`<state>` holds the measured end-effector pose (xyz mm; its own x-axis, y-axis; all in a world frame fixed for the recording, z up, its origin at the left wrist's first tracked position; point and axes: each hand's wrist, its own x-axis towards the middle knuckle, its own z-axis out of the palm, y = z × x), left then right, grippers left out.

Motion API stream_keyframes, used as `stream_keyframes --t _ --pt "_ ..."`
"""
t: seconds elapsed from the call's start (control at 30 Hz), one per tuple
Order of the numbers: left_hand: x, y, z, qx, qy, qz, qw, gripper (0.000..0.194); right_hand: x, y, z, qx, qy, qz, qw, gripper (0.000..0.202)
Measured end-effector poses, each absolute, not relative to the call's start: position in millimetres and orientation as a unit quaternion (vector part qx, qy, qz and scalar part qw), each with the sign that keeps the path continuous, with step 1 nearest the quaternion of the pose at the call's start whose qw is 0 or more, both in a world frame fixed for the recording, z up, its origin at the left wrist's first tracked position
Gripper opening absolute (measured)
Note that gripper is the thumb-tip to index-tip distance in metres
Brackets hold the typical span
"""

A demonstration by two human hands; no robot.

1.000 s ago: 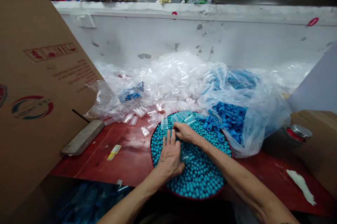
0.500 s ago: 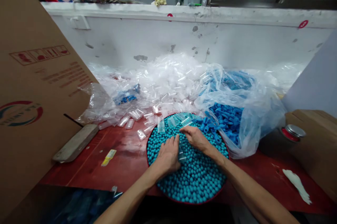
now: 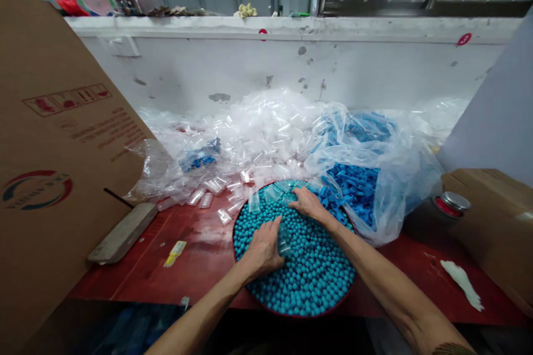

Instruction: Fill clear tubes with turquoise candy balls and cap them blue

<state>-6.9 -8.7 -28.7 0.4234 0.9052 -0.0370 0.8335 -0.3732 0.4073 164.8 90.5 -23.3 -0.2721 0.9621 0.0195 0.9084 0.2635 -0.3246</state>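
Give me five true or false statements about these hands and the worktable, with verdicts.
1. The left hand holds a clear, tube-like plastic piece. True.
2. The round, red-rimmed tray is filled with yellow cubes. False: it holds small turquoise balls.
3. Blue plastic pieces spill from a translucent plastic bag. True.
4. The right hand is on a cardboard box. False: it is over the tray.
5. A grey oblong block lies left of the tray. True.

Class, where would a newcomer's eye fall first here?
First, probably, comes the round red-rimmed container of teal beads at lower centre, under the bare left hand and right hand. Behind it rises a heap of clear plastic pieces, with a translucent bag of blue plastic parts at right.
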Motion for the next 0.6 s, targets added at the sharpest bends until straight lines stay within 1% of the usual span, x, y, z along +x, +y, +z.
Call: stream_keyframes --t 0.1,0.2,0.3,0.37,0.47,0.6 --pt "-4.7 -13.6 -36.3 0.827 0.520 0.135 0.165 0.067 169.0 83.4 -20.5 -0.557 -0.811 0.136 0.118 0.025" --pt "-2.0 -17.9 -40.7 0.842 0.499 0.160 0.131 0.067 167.6 67.4 -15.6 -0.522 -0.832 0.135 0.129 0.019" --pt "0.6 -17.1 -37.2 0.858 0.481 0.151 0.098 0.066 162.1 52.3 -12.1 -0.478 -0.861 0.116 0.129 0.020" --pt "1.9 -13.2 -32.9 0.864 0.474 0.132 0.110 0.070 158.6 47.3 -12.0 -0.439 -0.879 0.132 0.130 0.023" --pt "2.3 -6.6 -29.2 0.863 0.472 0.099 0.152 0.075 156.4 44.8 -14.6 -0.410 -0.880 0.190 0.146 0.026" --pt "1.5 -2.3 -28.7 0.853 0.483 0.091 0.174 0.075 155.7 36.1 -22.0 -0.439 -0.825 0.267 0.235 0.033"
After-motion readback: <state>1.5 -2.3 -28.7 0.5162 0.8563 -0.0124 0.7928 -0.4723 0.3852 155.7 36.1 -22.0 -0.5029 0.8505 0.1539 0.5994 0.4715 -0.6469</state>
